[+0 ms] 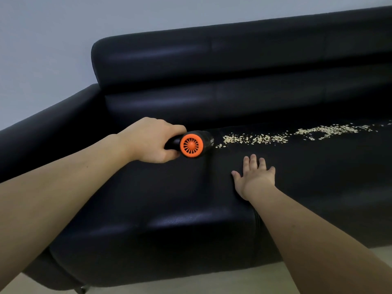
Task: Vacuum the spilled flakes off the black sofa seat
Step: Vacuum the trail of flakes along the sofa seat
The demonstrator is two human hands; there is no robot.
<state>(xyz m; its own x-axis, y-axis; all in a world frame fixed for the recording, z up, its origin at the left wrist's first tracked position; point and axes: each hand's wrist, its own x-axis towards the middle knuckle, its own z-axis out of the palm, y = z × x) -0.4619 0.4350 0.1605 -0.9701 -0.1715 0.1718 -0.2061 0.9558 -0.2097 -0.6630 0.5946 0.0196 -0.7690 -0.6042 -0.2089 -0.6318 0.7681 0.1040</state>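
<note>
A trail of pale flakes runs across the black sofa seat from the middle towards the right edge. My left hand grips the handle of a small black handheld vacuum with an orange vented rear cap. Its front end points right and sits at the left end of the flake trail; the nozzle tip is hard to make out against the black seat. My right hand rests flat on the seat with fingers spread, just in front of the flakes.
The sofa's armrest rises at the left and its backrest runs behind the seat. A pale wall stands behind. Beige floor shows below the sofa's front edge.
</note>
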